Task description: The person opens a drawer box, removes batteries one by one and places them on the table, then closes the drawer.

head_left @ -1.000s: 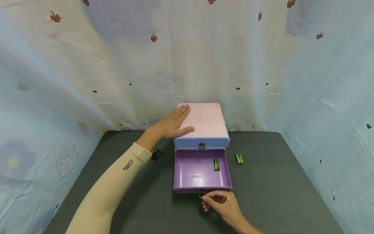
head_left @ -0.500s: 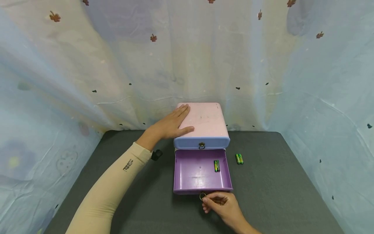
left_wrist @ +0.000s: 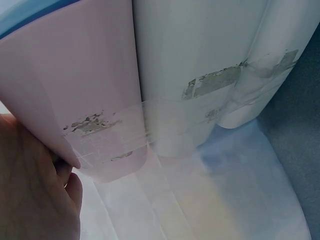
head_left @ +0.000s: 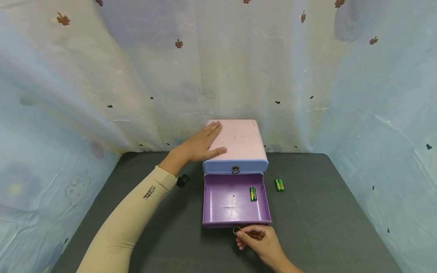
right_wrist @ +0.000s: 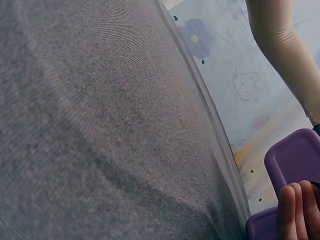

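A small chest of drawers with a pink top (head_left: pixel 237 142) stands on the table, its blue upper drawer (head_left: pixel 218 167) pushed in. My left hand (head_left: pixel 198 147) rests on the left part of the top, fingers and thumb straight. Below, a purple drawer (head_left: pixel 222 206) is pulled far out, with two green batteries (head_left: pixel 253 194) side by side in its right half. At its front, my right hand (head_left: pixel 261 242) pinches the ring pull (head_left: pixel 236 230) between thumb and fingers. In the left wrist view, part of the left hand (left_wrist: pixel 35 185) touches the chest's pink side (left_wrist: pixel 75 75).
Two more green batteries (head_left: pixel 279 185) lie on the dark grey table (head_left: pixel 321 220), right of the chest. Behind and at both sides hangs a patterned curtain (head_left: pixel 225 76). Old tape (left_wrist: pixel 215 82) sticks to the chest's side.
The purple drawer has come out slightly toward me, with my right hand on its ring pull. My left hand stays on the chest's top.
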### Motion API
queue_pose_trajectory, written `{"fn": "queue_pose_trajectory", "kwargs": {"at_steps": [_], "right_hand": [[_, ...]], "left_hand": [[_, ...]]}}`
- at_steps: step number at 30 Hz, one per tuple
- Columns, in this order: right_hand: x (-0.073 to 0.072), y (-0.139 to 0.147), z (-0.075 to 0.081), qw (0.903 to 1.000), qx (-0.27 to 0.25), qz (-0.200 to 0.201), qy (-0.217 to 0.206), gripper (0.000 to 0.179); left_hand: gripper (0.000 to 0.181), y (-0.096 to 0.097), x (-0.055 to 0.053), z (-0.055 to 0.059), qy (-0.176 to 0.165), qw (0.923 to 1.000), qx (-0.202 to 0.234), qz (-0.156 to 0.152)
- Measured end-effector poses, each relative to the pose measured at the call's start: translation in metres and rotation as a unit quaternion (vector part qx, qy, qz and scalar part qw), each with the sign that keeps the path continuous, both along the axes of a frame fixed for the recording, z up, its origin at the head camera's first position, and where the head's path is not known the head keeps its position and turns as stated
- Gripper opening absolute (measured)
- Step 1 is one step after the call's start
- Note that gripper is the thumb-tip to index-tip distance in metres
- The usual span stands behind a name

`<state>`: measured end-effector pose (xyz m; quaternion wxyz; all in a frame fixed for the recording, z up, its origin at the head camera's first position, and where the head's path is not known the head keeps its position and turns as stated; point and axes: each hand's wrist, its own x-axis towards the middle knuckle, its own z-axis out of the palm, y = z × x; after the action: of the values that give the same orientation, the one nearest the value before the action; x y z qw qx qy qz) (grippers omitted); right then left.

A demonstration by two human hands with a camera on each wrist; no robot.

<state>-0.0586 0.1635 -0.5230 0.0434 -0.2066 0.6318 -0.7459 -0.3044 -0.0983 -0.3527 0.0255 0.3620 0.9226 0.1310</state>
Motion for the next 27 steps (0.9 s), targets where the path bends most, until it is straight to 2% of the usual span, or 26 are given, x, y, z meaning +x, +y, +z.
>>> {"fn": "queue_pose_trajectory", "kwargs": {"at_steps": [27], "right_hand": [[0.0012,-0.0023,-0.0036,0.9999,0.015,-0.003,-0.008,0.010]], "left_hand": [[0.097,-0.0008,0.0000,0.0007,-0.001,1.0000,0.003,-0.002]]}}
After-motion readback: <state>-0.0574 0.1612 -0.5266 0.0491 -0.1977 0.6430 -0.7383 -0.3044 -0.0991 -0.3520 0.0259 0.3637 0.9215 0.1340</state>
